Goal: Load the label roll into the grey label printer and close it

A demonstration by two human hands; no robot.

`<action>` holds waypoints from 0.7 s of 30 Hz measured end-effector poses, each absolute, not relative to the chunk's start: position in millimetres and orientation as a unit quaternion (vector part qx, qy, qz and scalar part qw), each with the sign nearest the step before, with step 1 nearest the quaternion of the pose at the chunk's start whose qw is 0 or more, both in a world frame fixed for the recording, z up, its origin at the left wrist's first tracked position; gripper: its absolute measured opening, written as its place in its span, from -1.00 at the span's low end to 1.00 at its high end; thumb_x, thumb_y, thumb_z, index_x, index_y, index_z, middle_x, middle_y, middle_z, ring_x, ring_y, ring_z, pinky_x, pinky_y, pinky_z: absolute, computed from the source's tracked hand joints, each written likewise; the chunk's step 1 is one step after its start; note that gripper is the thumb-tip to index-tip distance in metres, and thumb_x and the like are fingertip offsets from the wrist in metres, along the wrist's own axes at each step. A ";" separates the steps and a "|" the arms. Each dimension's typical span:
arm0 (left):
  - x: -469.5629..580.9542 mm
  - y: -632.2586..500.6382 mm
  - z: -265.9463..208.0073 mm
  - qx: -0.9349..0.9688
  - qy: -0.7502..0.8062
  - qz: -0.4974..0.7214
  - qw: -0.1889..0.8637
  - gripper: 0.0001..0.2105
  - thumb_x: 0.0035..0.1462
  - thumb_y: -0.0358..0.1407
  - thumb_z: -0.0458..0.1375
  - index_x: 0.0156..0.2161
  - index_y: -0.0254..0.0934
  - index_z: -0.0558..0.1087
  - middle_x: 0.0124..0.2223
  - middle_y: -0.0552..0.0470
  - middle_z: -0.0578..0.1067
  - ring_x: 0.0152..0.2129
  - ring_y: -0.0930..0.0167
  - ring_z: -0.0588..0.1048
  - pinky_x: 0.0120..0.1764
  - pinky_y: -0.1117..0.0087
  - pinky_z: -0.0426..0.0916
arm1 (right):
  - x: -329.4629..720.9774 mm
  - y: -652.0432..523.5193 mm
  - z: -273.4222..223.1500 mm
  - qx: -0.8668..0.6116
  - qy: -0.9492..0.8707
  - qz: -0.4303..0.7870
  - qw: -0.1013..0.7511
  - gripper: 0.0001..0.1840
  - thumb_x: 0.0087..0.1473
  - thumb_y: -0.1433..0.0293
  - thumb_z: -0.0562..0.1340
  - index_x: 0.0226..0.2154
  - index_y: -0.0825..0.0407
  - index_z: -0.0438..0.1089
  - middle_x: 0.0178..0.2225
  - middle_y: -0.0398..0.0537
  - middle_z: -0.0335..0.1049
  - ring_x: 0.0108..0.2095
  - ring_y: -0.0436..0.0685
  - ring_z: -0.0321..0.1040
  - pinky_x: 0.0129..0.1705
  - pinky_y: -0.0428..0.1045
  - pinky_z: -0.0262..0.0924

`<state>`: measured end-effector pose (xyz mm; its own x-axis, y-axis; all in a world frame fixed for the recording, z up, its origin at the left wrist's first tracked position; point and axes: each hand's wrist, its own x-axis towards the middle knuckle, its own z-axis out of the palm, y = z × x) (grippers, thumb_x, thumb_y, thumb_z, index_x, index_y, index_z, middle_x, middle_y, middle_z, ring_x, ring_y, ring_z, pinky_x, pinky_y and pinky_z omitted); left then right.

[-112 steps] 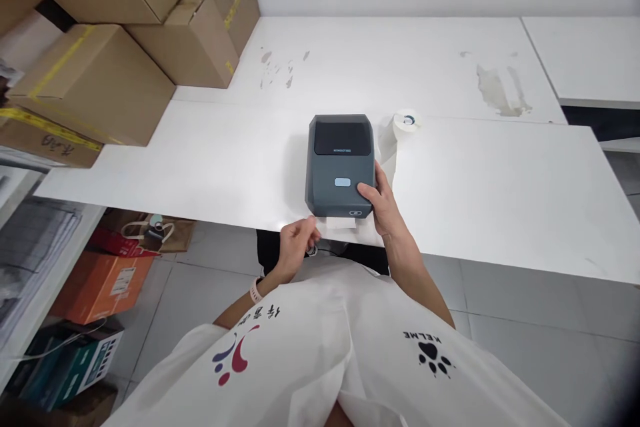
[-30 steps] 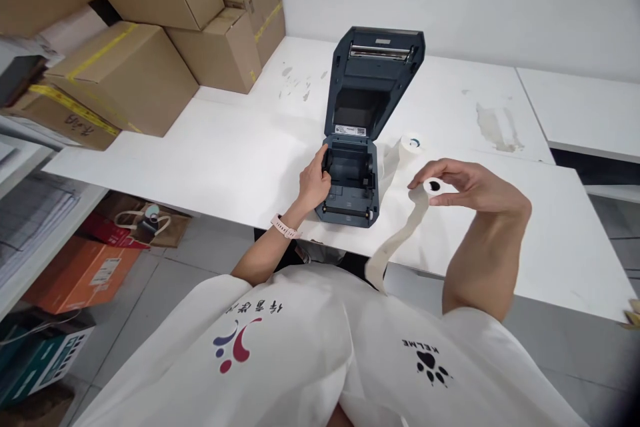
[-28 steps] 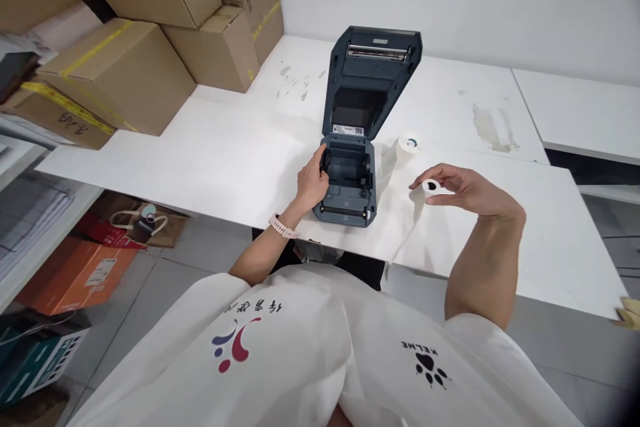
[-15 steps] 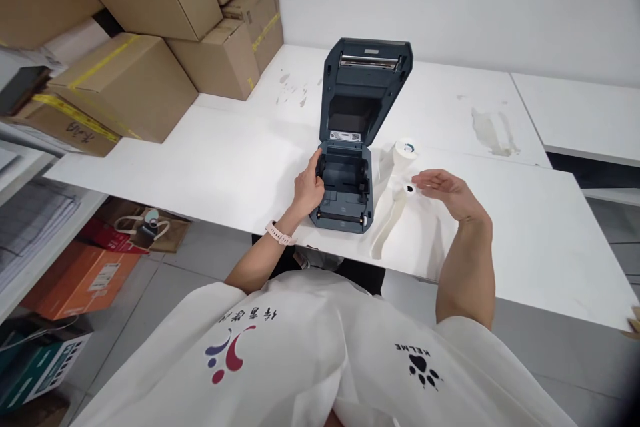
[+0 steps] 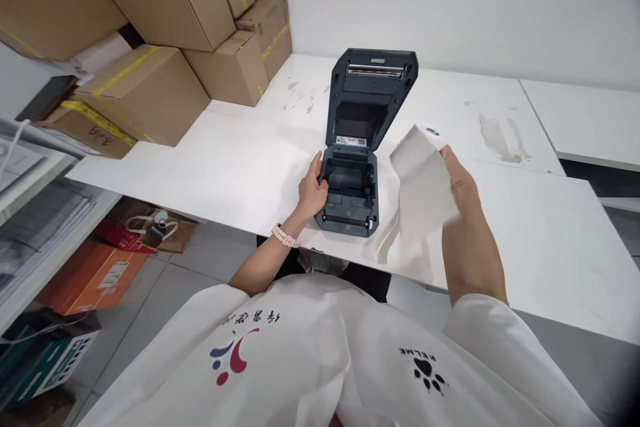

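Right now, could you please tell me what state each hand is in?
Left hand: holding the open printer by its left side.
Right hand: holding white paper; exact grip partly hidden.

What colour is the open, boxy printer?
Dark blue-grey: the open, boxy printer shows best in the head view.

1. White table [image 5: 250, 153] right in front of me, pale worn patch [image 5: 503, 139] over to the far right!
2. On it, centre stage, the dark label printer [image 5: 350, 199], lid up.
3. Just beside it, near my edge, there lies a curling strip of label paper [image 5: 389, 241].
4. Far left, cartons [image 5: 226, 72] crowd the tabletop, more piled above.
5. Below, grey tiled floor [image 5: 213, 250]; left, a shelf [image 5: 44, 195] bearing papers [image 5: 53, 235].
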<state>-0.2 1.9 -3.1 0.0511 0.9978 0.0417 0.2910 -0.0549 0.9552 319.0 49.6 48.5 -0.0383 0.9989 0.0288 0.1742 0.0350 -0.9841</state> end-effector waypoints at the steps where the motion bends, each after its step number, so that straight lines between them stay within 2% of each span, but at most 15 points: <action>1: -0.2 2.0 -3.2 0.593 0.544 0.423 0.417 -0.24 0.22 -0.43 0.09 0.49 -0.02 0.04 0.48 -0.03 0.30 0.44 0.19 0.26 0.43 0.04 0.14 | 312.0 45.3 64.3 -0.510 -0.590 0.457 0.428 -0.36 -0.33 0.01 0.55 -0.23 0.03 0.52 -0.18 0.10 0.65 -0.05 0.39 0.53 0.02 0.24 0.43; 3: 0.1 2.4 -2.9 0.596 0.541 0.424 0.415 -0.22 0.21 -0.45 0.08 0.50 -0.05 0.03 0.48 -0.04 0.29 0.45 0.19 0.24 0.44 0.03 0.14 | 289.3 39.5 94.3 -0.483 -0.686 0.434 0.329 -0.31 -0.30 0.07 0.56 -0.11 0.03 0.52 -0.06 0.07 0.63 -0.01 0.37 0.51 0.08 0.22 0.39; 6: 0.9 2.5 -1.6 0.595 0.540 0.424 0.419 -0.20 0.19 -0.48 0.07 0.51 -0.12 0.01 0.49 -0.10 0.28 0.46 0.18 0.21 0.44 0.03 0.13 | 238.6 37.6 123.0 -0.483 -0.825 0.276 0.103 -0.30 -0.22 0.14 0.52 0.01 -0.02 0.48 0.03 0.04 0.58 0.03 0.41 0.50 0.09 0.22 0.35; 8: 1.3 2.4 -0.8 0.592 0.540 0.428 0.418 -0.19 0.18 -0.49 0.07 0.51 -0.11 0.02 0.47 -0.08 0.32 0.45 0.18 0.22 0.45 0.02 0.12 | 204.5 40.1 126.1 -0.484 -0.859 0.168 -0.028 -0.35 -0.16 0.19 0.48 0.03 -0.01 0.47 0.04 0.08 0.57 0.04 0.45 0.50 0.06 0.21 0.33; 11: 1.9 2.3 -0.4 0.591 0.541 0.431 0.415 -0.18 0.15 -0.51 0.06 0.51 -0.08 0.04 0.45 -0.04 0.35 0.44 0.19 0.25 0.44 0.02 0.13 | 170.0 48.3 112.3 -0.485 -0.859 0.090 -0.140 -0.39 -0.10 0.21 0.45 0.02 0.07 0.47 0.04 0.19 0.57 0.04 0.47 0.51 0.06 0.20 0.28; 14: 2.5 2.4 -0.6 0.592 0.546 0.428 0.411 -0.18 0.14 -0.52 0.06 0.50 -0.09 0.06 0.45 -0.05 0.35 0.44 0.18 0.26 0.44 0.01 0.14 | 158.5 56.6 93.2 -0.494 -0.850 0.056 -0.175 -0.38 -0.05 0.17 0.43 0.02 0.16 0.48 0.02 0.27 0.58 0.04 0.47 0.50 0.17 0.26 0.17; 17: 3.3 2.3 -0.7 0.590 0.546 0.430 0.410 -0.18 0.13 -0.52 0.05 0.49 -0.07 0.07 0.44 -0.03 0.36 0.43 0.18 0.26 0.43 -0.01 0.15 | 162.9 55.0 81.3 -0.505 -0.846 0.045 -0.162 -0.33 0.00 0.15 0.41 0.08 0.21 0.46 0.06 0.32 0.56 0.09 0.49 0.47 0.27 0.31 0.07; 21: 3.4 1.0 -1.0 0.589 0.541 0.435 0.412 -0.20 0.15 -0.51 0.04 0.50 -0.12 0.07 0.45 -0.07 0.35 0.43 0.19 0.27 0.42 0.01 0.17 | 180.1 19.2 73.6 -0.481 -0.876 0.044 -0.015 -0.38 0.21 0.30 0.26 0.27 0.19 0.35 0.24 0.29 0.45 0.28 0.45 0.34 0.39 0.33 -0.01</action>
<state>3.4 1.0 -1.0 0.0343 0.9972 0.0666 0.2789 -0.0735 0.9575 180.1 19.2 73.6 -0.5378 0.8403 -0.0683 0.8429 0.5344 -0.0619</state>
